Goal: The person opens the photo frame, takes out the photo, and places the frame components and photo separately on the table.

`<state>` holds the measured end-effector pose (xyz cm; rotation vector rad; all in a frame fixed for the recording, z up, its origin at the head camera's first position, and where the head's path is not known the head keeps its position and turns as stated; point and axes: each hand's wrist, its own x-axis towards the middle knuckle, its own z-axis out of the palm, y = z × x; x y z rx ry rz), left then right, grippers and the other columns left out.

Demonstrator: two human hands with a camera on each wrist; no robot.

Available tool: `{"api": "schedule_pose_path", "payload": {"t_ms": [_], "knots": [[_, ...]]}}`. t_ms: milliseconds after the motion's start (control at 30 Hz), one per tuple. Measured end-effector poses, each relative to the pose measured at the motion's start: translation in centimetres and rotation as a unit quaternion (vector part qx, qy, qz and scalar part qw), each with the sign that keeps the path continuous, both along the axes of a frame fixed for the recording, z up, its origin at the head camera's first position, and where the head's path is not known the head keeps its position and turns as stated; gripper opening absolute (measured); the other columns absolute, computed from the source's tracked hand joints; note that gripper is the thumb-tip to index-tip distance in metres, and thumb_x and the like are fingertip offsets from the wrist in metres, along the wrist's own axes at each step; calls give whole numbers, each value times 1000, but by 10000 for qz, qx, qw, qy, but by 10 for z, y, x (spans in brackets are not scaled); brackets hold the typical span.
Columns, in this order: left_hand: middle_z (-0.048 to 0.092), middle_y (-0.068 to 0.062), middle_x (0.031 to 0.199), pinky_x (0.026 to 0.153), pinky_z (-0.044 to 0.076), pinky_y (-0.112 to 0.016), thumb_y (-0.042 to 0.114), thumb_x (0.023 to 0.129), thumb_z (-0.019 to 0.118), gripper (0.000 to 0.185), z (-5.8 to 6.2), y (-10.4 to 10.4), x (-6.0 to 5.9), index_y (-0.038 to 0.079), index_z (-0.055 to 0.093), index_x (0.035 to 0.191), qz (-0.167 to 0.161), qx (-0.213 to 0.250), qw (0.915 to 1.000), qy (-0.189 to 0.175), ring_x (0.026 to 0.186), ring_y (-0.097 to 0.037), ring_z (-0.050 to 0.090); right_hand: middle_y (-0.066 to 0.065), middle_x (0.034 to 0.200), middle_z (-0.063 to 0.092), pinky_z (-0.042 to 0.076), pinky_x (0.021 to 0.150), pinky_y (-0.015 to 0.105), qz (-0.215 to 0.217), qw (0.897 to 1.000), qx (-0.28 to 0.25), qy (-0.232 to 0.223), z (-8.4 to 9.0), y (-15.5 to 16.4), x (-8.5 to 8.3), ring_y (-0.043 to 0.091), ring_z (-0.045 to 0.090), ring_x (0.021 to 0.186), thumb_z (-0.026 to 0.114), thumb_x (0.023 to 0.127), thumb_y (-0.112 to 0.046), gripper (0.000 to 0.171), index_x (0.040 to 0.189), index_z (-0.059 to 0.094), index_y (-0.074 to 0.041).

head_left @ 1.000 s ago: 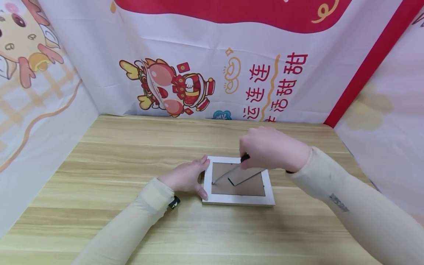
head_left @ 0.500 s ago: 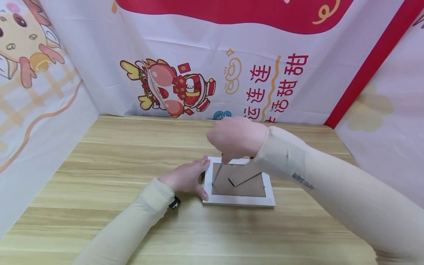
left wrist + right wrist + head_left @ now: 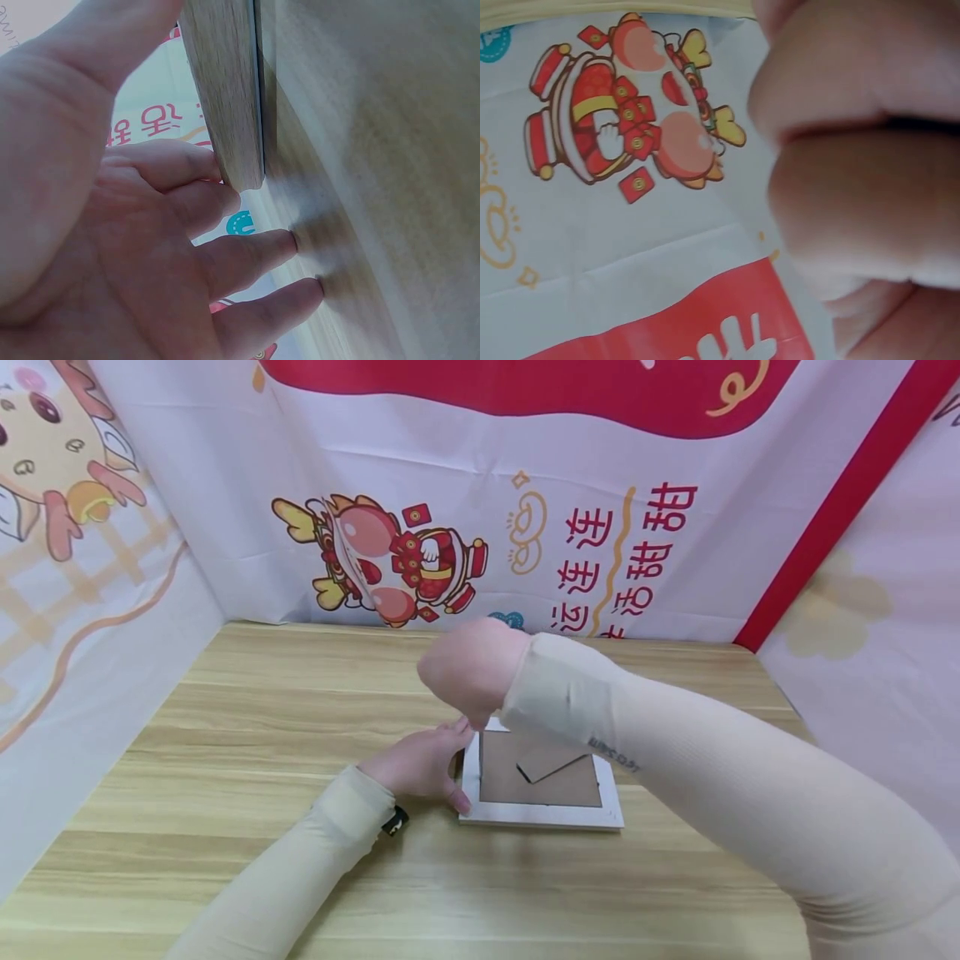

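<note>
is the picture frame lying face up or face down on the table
Face down. The picture frame lies flat on the table with its brown backing board and stand flap facing upward.

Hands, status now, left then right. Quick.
Left hand: open, fingers fairly straight, steadying the left edge of the white picture frame lying face down.
Right hand: fingers curled; whether it holds anything cannot be told.

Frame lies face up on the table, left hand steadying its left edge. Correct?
Not quite. The picture frame lies face down: the head view shows its brown backing board and stand flap upward. The left hand does hold its left edge, on the table.
</note>
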<state>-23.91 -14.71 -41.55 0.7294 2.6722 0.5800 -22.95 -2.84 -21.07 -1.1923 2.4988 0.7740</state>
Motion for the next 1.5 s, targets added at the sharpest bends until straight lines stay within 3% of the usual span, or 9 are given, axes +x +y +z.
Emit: {"api": "schedule_pose_path", "payload": {"t_ms": [133,267,367,467,567,800,1000,1167,1500], "knots": [[48,-3,143,106,39,-38,37,63,95,98,-3,-1,-2,12,48,146,-102,302,9994,106,125,-21,45,-2,89,67,52,74,29,218,9995,212,100,1,-9,4,17,60,84,79,85,-31,24,103,70,-20],[54,-1,129,105,39,-36,35,62,95,88,-5,-1,-4,16,56,138,-183,380,9990,136,116,-18,46,-3,88,67,53,75,29,234,9989,381,115,1,-16,5,17,61,84,80,84,-32,25,104,70,-20],[49,-2,141,107,37,-37,37,62,95,96,-4,-1,-4,15,50,144,-172,322,9992,142,125,-19,44,-2,91,67,53,77,30,32,9990,423,108,1,-15,4,18,61,86,81,82,-33,28,105,70,-21],[31,-7,159,113,32,-39,41,65,93,110,-2,-1,-2,9,35,154,-60,155,9999,15,140,-25,35,-2,92,66,54,75,32,-229,9992,313,95,1,-6,0,18,59,86,82,82,-34,29,104,69,-20],[12,-13,163,116,26,-42,45,68,90,120,0,-1,0,4,21,157,54,-88,9999,-92,147,-31,22,-3,89,66,54,72,31,-383,9992,83,21,2,8,-5,17,60,82,84,80,-37,29,99,70,-19],[13,-20,161,116,25,-44,48,67,88,120,1,-2,1,-2,24,155,-24,-120,9999,-69,146,-35,23,-4,85,67,54,71,32,-687,9972,-235,-157,5,38,-14,16,62,79,84,78,-42,42,105,69,-14],[12,-21,161,116,24,-45,49,66,88,121,1,0,1,-2,23,155,-27,-111,9999,-124,145,-38,23,-5,84,66,53,70,31,-929,9947,-322,-309,4,46,-17,15,63,78,83,78,-43,39,101,70,-15],[12,-21,162,116,24,-46,48,66,88,121,2,-1,1,-2,23,155,-18,-64,9998,-175,145,-37,22,-4,82,66,54,67,31,-840,9952,-334,-379,-1,43,-17,16,64,75,84,78,-42,38,101,71,-14],[13,-20,162,116,26,-45,46,67,89,120,0,0,1,-1,22,155,-26,-65,9999,-104,145,-36,23,-6,80,66,54,68,28,-76,9997,-229,-44,-1,24,-8,14,62,75,85,78,-38,32,99,73,-18]]}}
